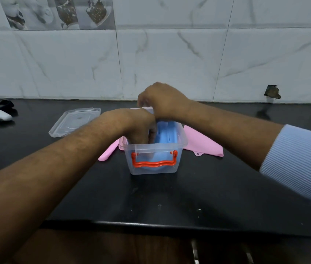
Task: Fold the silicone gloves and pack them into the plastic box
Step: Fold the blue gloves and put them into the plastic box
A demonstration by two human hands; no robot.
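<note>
Blue glove going down into the box, pink one waiting behind.

The left hand (141, 128) reaches into the clear plastic box with a red handle (154, 149), fingers curled onto the folded blue silicone glove (167, 134). The right hand (162, 101) hooks the box's far rim. The flat pink silicone glove (201, 142) lies toward the bench's back edge, nearer the right hand.

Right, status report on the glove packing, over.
Left hand down in the plastic box, pressing the blue glove. Right hand at the far rim, grip unclear. Pink glove outside on the counter. Lid off.
</note>
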